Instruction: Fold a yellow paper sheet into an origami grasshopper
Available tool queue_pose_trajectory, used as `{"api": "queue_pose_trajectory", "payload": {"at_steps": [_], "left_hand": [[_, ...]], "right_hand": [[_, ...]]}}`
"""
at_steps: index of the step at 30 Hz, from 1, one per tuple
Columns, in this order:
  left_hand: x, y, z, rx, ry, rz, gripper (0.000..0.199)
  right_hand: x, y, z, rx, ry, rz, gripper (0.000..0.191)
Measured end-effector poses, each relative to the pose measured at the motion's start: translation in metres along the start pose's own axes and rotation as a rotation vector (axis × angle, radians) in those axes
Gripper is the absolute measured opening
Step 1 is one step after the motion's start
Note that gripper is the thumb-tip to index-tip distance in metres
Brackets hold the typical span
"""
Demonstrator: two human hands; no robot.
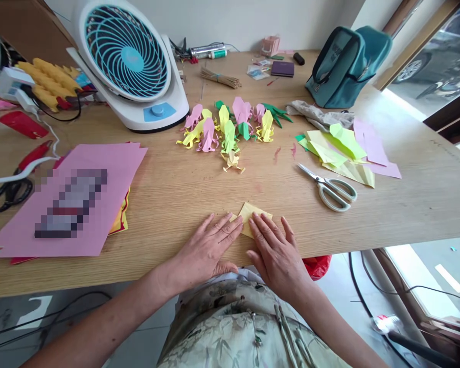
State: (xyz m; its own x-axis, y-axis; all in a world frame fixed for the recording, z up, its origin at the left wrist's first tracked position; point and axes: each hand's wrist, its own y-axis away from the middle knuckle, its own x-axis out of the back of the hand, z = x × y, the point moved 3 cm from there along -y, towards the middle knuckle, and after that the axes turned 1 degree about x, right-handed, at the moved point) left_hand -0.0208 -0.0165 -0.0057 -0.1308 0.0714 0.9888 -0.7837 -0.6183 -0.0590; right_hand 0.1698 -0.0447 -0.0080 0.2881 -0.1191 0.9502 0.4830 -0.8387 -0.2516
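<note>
A folded piece of pale yellow paper [249, 210] lies flat near the front edge of the table. My left hand [209, 245] rests on its left side with the fingers stretched out. From the right, my right hand [274, 248] presses down on the paper, its fingers extended flat. Parts of the paper are covered by the fingertips. Beyond the hands stands a small pale yellow folded paper figure [233, 161], in front of a group of pink, yellow and green origami figures [230, 135].
White-handled scissors [331, 191] and loose paper scraps [339, 151] lie to the right. Pink paper sheets [118, 158] with a blurred-out item on top are at left, near black-handled scissors [11, 194]. A fan [132, 59] and a teal backpack [345, 69] stand behind.
</note>
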Motion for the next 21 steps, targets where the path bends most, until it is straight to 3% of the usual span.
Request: {"api": "queue_pose_trajectory", "payload": {"at_steps": [5, 13, 21], "left_hand": [[-0.003, 0.0, 0.003, 0.016, -0.031, -0.003, 0.095], [0.001, 0.001, 0.003, 0.024, -0.028, -0.022, 0.098], [0.001, 0.0, 0.002, 0.042, 0.011, -0.084, 0.094]], "right_hand": [[-0.006, -0.001, -0.013, 0.073, 0.022, -0.04, 0.07], [-0.009, 0.0, -0.008, 0.063, 0.055, -0.064, 0.073], [0.003, 0.018, 0.031, 0.038, 0.119, -0.071, 0.062]]}}
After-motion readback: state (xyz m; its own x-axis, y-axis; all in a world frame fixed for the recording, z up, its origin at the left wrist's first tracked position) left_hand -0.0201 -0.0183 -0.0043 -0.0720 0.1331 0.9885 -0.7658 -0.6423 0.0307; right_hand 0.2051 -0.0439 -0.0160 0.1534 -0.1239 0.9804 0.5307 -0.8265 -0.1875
